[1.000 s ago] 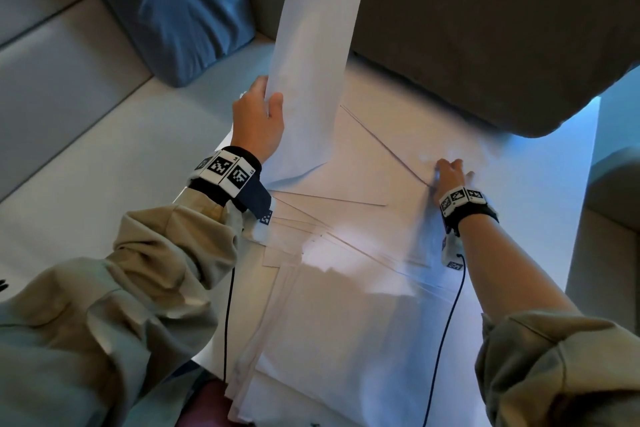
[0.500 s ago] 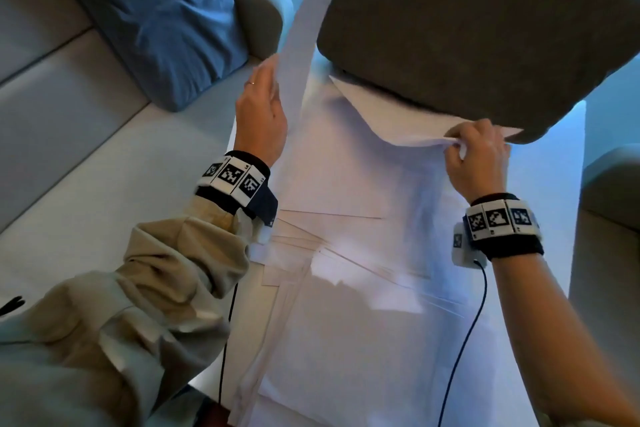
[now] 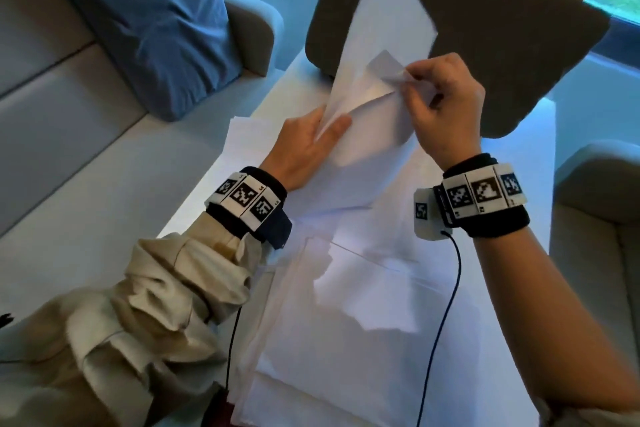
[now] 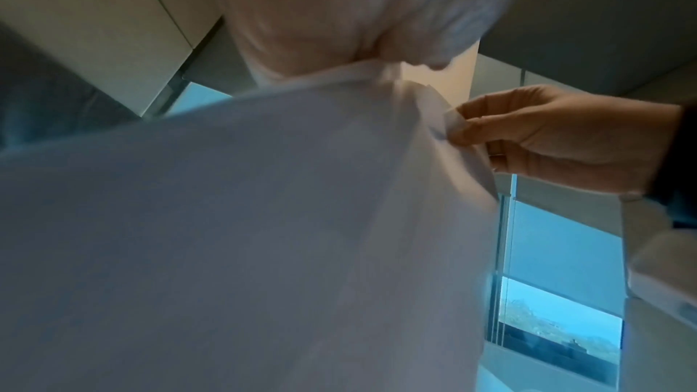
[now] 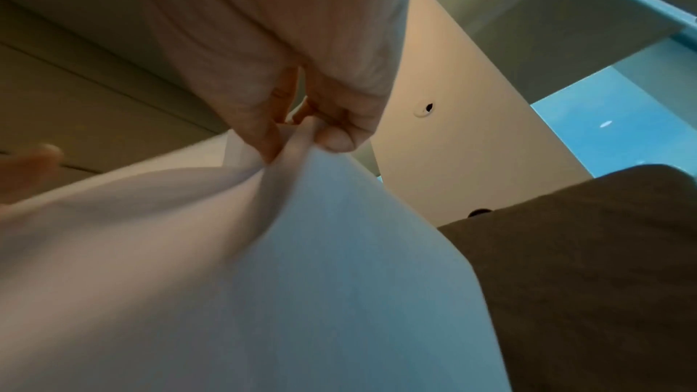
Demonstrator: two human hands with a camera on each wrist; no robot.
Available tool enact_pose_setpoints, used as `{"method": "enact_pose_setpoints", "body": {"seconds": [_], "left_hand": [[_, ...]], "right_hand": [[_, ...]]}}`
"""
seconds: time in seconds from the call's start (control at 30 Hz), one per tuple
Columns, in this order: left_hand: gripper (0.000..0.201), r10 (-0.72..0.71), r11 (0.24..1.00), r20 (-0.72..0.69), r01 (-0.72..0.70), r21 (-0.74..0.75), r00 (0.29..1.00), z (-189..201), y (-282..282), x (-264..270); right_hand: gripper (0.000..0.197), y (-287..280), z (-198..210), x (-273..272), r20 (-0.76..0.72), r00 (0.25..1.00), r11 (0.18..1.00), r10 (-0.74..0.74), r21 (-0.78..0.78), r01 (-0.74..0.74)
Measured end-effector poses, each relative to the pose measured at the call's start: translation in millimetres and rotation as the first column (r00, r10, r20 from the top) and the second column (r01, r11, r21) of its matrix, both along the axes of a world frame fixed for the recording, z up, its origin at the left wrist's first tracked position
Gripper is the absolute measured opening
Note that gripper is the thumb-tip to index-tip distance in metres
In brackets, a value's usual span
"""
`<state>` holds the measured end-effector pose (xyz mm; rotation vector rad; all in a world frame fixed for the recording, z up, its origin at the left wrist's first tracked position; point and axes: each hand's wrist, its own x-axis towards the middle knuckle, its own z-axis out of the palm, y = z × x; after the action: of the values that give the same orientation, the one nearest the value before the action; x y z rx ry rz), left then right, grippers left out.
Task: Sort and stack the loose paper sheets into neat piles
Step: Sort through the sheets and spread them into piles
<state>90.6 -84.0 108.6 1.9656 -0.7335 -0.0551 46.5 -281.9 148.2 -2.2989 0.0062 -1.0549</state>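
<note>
White bench [image 3: 512,149] between grey sofa seats, strewn with paper; both hands held sheets aloft.

Loose sheets [image 3: 346,340] lay fanned and uneven along the bench, not yet squared. Left hand [image 3: 304,149] gripped a held sheet [image 3: 384,45] at its lower edge, thumb on top. Right hand [image 3: 446,107] pinched the corner of a second sheet [image 3: 374,121] between thumb and fingers, touching the first. Judged step: gathering sheets into one bundle; next move calls for aligning edges before setting down. Against the frame half a second prior, the right hand had brought its sheet inward to meet the left's.
</note>
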Motion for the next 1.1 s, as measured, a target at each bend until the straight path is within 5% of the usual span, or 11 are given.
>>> {"method": "enact_pose_setpoints", "body": {"seconds": [0.1,0.23,0.37,0.43,0.53,0.6,0.67,0.87,1.1], "left_hand": [[0.026,0.018,0.990,0.032,-0.023,0.142,0.999,-5.1,12.5,-9.9],[0.029,0.192,0.978,0.039,-0.194,0.077,0.981,-1.6,35.5,-7.4],[0.020,0.334,0.941,0.152,-0.338,-0.004,0.930,18.5,62.1,12.5],[0.019,0.346,0.936,0.199,-0.352,-0.006,0.917,30.8,73.2,27.0],[0.019,0.345,0.929,0.267,-0.368,0.037,0.900,42.8,90.4,45.2],[0.019,0.290,0.935,0.333,-0.340,0.101,0.897,45.6,99.8,54.5],[0.023,0.233,0.932,0.371,-0.315,0.177,0.899,44.2,107.4,65.5],[0.027,0.146,0.887,0.366,-0.285,0.362,0.919,22.1,119.5,103.8],[0.025,0.139,0.880,0.393,-0.295,0.373,0.909,17.2,111.5,131.1]], "right_hand": [[0.008,8.9,4.1,-7.7,0.003,0.999,0.991,0.043,0.124,-0.043],[0.013,10.0,7.7,-11.0,-0.036,0.999,0.974,-0.019,0.226,0.027],[0.031,-5.0,-23.6,1.9,-0.360,0.920,0.960,-0.152,0.169,0.224],[0.045,-4.9,-50.9,9.1,-0.610,0.771,0.937,-0.182,0.129,0.324],[0.064,7.0,-98.3,19.3,-0.883,0.448,0.930,-0.141,0.037,0.366],[0.074,21.7,-124.9,26.8,-0.959,0.252,0.927,-0.132,-0.029,0.374],[0.089,39.9,-142.4,28.5,-0.979,0.143,0.903,-0.145,-0.072,0.423],[0.101,56.2,-170.3,29.5,-0.953,0.090,0.775,-0.288,-0.177,0.607],[0.053,40.3,-170.5,31.7,-0.954,0.278,0.824,-0.112,0.067,0.563]]}}
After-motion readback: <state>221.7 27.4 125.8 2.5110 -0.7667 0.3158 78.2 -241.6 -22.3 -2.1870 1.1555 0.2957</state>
